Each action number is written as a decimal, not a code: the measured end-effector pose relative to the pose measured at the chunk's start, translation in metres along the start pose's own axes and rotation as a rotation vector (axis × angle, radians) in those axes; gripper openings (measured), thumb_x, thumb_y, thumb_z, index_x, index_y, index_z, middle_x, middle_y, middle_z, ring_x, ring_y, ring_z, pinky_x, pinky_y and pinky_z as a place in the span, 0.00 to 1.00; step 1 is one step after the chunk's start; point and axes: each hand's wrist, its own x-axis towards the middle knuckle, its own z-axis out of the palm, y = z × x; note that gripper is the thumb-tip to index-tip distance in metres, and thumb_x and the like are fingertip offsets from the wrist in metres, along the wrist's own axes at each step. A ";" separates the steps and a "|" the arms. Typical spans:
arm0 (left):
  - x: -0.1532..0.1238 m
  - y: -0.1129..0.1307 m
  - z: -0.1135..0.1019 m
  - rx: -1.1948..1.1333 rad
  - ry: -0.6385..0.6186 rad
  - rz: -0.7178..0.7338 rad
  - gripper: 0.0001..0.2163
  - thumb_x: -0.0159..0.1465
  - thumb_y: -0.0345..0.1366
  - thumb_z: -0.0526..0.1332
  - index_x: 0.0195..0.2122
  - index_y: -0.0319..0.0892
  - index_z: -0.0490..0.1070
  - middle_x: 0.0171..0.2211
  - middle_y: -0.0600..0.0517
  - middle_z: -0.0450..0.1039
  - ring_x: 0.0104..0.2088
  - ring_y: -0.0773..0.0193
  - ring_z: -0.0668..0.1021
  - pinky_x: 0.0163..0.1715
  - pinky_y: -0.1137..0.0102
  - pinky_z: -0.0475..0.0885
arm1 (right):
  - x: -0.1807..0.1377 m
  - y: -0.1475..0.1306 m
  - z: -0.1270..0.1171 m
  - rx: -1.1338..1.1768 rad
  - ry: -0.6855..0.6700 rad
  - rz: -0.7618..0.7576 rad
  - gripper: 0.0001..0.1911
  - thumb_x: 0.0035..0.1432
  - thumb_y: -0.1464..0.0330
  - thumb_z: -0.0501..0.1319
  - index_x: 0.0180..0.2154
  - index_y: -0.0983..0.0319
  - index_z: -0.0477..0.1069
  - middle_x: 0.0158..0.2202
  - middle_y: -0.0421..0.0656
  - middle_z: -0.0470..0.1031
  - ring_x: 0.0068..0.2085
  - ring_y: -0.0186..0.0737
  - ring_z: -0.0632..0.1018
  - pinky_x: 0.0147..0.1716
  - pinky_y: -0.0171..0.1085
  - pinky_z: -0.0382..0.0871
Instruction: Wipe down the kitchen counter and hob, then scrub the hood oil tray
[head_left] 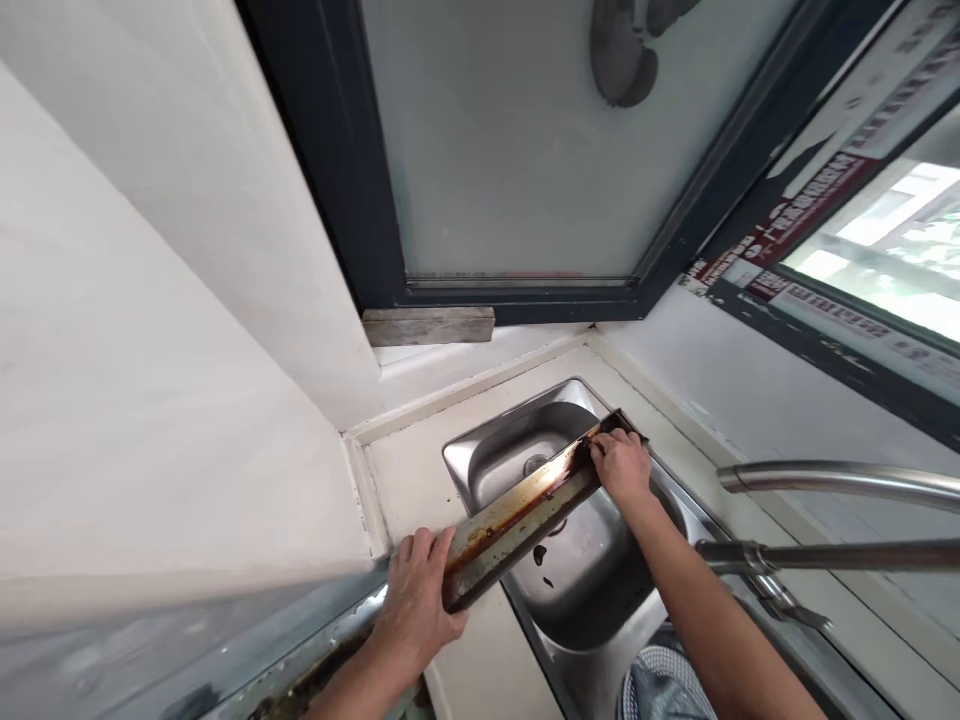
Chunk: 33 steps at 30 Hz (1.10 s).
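Observation:
A long, narrow metal trough (517, 515), stained with brown grease, is held slantwise over the double sink (459, 462). My left hand (420, 600) grips its near end, thumb below and fingers over the edge. At the far end, my right hand (622, 465) reaches into the trough with its fingers closed together. Whatever those fingers may hold is hidden; the trough's inside there is dark with grease. Below the trough, dark blobs (539, 554) lie in the nearer basin. A drain (535, 464) shows in the farther basin.
A metal faucet pipe (840, 478) and a second pipe (840, 556) come in from the right. A grey-white bundle (664, 685) sits at the sink's near edge. Behind are a wood block (429, 326) and a dark window frame (525, 308). A white wall (187, 400) closes the left.

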 end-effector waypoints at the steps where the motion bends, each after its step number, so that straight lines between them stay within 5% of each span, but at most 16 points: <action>1: -0.001 -0.001 0.000 0.016 -0.004 0.015 0.42 0.45 0.36 0.65 0.65 0.39 0.61 0.54 0.43 0.65 0.55 0.47 0.67 0.57 0.58 0.60 | -0.008 0.004 0.001 0.005 -0.003 0.011 0.17 0.70 0.62 0.53 0.48 0.56 0.79 0.49 0.48 0.76 0.50 0.49 0.71 0.42 0.40 0.62; 16: -0.022 0.018 0.022 0.078 -0.069 0.143 0.43 0.43 0.35 0.65 0.65 0.39 0.61 0.55 0.43 0.65 0.55 0.47 0.66 0.57 0.59 0.61 | -0.084 0.059 0.022 0.102 0.106 0.146 0.15 0.68 0.64 0.56 0.46 0.58 0.81 0.45 0.48 0.76 0.47 0.48 0.70 0.43 0.40 0.60; 26: -0.023 0.026 0.021 0.027 -0.053 0.100 0.43 0.46 0.43 0.69 0.65 0.42 0.61 0.57 0.43 0.65 0.57 0.47 0.66 0.57 0.58 0.60 | -0.059 0.092 0.006 0.067 0.022 0.234 0.15 0.68 0.66 0.56 0.48 0.61 0.80 0.46 0.52 0.78 0.50 0.51 0.74 0.42 0.41 0.64; 33: -0.024 0.027 0.019 -0.017 -0.044 0.120 0.41 0.49 0.44 0.70 0.65 0.44 0.62 0.55 0.44 0.66 0.56 0.48 0.67 0.57 0.59 0.60 | -0.087 0.041 0.021 0.080 -0.020 0.162 0.14 0.67 0.64 0.57 0.46 0.59 0.80 0.45 0.49 0.80 0.48 0.46 0.76 0.45 0.39 0.64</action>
